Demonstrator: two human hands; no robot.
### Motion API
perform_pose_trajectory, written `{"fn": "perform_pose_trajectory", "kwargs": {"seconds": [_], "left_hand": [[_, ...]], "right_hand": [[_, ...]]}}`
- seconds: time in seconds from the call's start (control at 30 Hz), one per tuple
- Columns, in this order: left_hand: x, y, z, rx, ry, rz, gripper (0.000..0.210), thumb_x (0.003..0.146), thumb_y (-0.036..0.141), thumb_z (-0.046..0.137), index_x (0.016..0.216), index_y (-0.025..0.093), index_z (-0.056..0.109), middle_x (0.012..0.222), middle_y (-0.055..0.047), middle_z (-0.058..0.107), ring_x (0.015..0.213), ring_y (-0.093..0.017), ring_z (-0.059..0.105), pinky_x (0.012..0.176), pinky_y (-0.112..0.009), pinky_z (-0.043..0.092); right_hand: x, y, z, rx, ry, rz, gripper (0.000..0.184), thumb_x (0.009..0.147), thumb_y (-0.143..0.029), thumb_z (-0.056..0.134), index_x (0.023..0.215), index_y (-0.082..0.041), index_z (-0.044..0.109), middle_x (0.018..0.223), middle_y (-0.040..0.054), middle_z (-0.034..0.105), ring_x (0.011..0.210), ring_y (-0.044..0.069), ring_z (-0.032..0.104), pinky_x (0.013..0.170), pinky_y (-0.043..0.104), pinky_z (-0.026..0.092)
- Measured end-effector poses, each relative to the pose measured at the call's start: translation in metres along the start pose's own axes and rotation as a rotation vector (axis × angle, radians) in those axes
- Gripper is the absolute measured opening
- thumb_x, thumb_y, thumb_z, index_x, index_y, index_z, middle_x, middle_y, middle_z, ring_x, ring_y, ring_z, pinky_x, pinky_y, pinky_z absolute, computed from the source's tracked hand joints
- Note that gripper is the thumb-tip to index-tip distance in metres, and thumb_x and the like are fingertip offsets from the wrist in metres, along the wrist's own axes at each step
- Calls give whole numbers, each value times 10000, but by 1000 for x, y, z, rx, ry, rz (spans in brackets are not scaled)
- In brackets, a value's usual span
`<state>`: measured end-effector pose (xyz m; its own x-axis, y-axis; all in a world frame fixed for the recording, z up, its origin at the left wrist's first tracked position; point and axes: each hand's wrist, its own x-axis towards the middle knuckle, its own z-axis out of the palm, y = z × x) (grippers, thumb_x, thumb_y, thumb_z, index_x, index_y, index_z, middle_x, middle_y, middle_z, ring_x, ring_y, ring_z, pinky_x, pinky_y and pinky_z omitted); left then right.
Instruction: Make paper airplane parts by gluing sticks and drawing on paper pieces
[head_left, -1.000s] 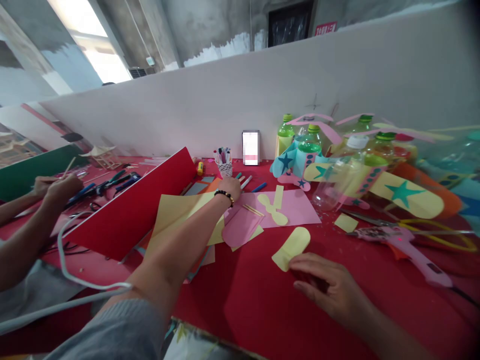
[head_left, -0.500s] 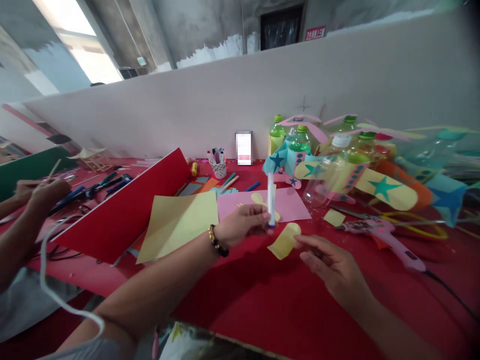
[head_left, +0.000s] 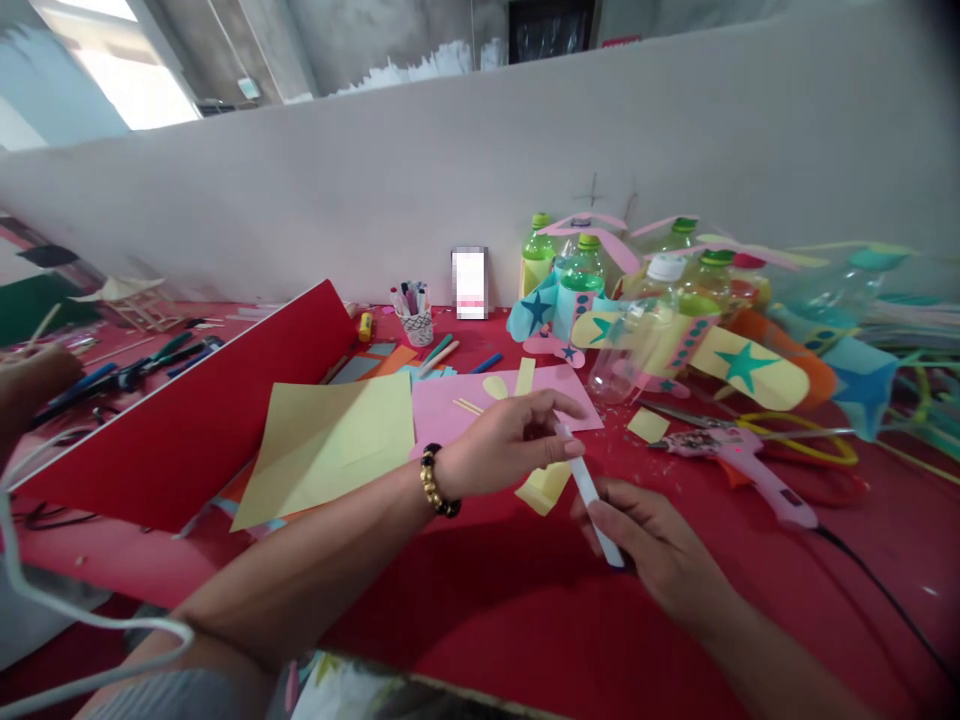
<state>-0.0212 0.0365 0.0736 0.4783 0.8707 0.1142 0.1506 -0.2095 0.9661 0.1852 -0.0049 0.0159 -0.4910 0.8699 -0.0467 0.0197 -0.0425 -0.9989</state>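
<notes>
A: ok so where's the white marker (head_left: 589,494) relative to the fingers?

B: Strung between both hands, on a slant. Upper end is up by the left hand (head_left: 510,440), lower end with a dark bit on it pokes out under the right hand (head_left: 649,545).

A: who's actually got a grip on it?

B: Right hand for sure. Thumb's pressed against the lower part, fingers curled in behind, so it's pinched with no gap. Left is murkier: the thumb lies over the upper end and the index finger arches past it with some space underneath. The rest of those fingers are mostly hidden, so I can't tell if that's a pinch or just a touch.

A: is it lying on anything?

B: Looks held up over the red tabletop (head_left: 450,600) to me. There's a yellow paper piece (head_left: 541,492) just left of it, partly hidden by the left hand.

A: anything else close?

B: Pink sheet (head_left: 442,395) behind the left hand, bigger yellow sheet (head_left: 337,435) left of that. Pink glue gun (head_left: 765,480) is off to the right, beyond the right hand and well apart from the marker.
</notes>
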Motion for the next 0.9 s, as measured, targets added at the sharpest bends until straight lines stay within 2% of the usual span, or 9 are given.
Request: {"fn": "perform_pose_trajectory", "kwargs": {"seconds": [0.1, 0.27, 0.4, 0.53, 0.6, 0.67, 0.7, 0.77, 0.9], "left_hand": [[1, 0, -4, -91, -81, -27, 310, 874, 433, 640, 869, 123, 623, 671, 9, 560, 537, -53, 447, 513, -180, 381], [-6, -6, -6, -111, 22, -70, 301, 858, 420, 662, 834, 120, 636, 645, 7, 573, 509, -45, 438, 481, -168, 358], [-7, -7, -3, -100, 22, -89, 269, 855, 387, 667, 823, 120, 648, 614, 17, 568, 490, -38, 438, 474, -156, 361], [-5, -4, -25, -98, 55, -106, 228, 846, 347, 675, 800, 126, 650, 599, 17, 567, 474, -44, 461, 451, -154, 388], [-7, 0, -48, -157, 368, 10, 232, 824, 344, 700, 745, 144, 613, 567, 46, 521, 440, -30, 425, 407, -131, 347], [-12, 5, -67, -205, 553, 100, 231, 827, 323, 708, 733, 151, 586, 531, 71, 463, 422, -21, 384, 403, -124, 331], [-15, 7, -70, -196, 543, 105, 225, 849, 320, 689, 743, 148, 589, 545, 63, 476, 443, -27, 409, 427, -131, 364], [-21, 6, -62, -198, 378, 28, 206, 855, 318, 689, 792, 139, 608, 619, 33, 548, 506, -45, 495, 476, -148, 430], [-32, -9, -12, -386, 145, -157, 240, 841, 332, 713, 907, 122, 619, 726, -13, 650, 589, -71, 605, 593, -190, 524]], "right_hand": [[1, -2, -1, 61, -67, 45, 354, 885, -502, 579, 803, -160, 620, 581, -33, 486, 523, 88, 406, 497, 219, 323], [8, -6, -3, 51, -86, 50, 367, 878, -494, 595, 723, -162, 573, 588, -35, 462, 538, 85, 375, 513, 231, 291], [9, -10, -6, 0, -113, 49, 360, 895, -485, 575, 721, -171, 558, 595, -41, 440, 554, 90, 365, 526, 243, 274], [2, -14, -13, -119, -116, 49, 367, 912, -479, 553, 705, -178, 529, 616, -46, 387, 579, 94, 336, 535, 246, 261], [-2, -13, -17, -161, -105, 67, 368, 907, -466, 570, 687, -177, 516, 622, -49, 355, 576, 91, 316, 523, 243, 250], [-4, -12, -18, -111, -64, 66, 369, 898, -455, 590, 670, -174, 517, 607, -49, 366, 560, 84, 324, 510, 235, 256], [-3, -10, -18, -45, -30, 57, 362, 892, -456, 598, 676, -173, 532, 594, -49, 388, 543, 81, 339, 500, 229, 265], [0, -8, -16, 130, 35, 39, 311, 877, -455, 619, 734, -181, 584, 575, -48, 444, 499, 75, 387, 472, 216, 298], [6, -3, -12, 379, 133, -57, 139, 837, -356, 688, 878, -229, 650, 679, -20, 604, 545, 122, 588, 497, 234, 442]]}}
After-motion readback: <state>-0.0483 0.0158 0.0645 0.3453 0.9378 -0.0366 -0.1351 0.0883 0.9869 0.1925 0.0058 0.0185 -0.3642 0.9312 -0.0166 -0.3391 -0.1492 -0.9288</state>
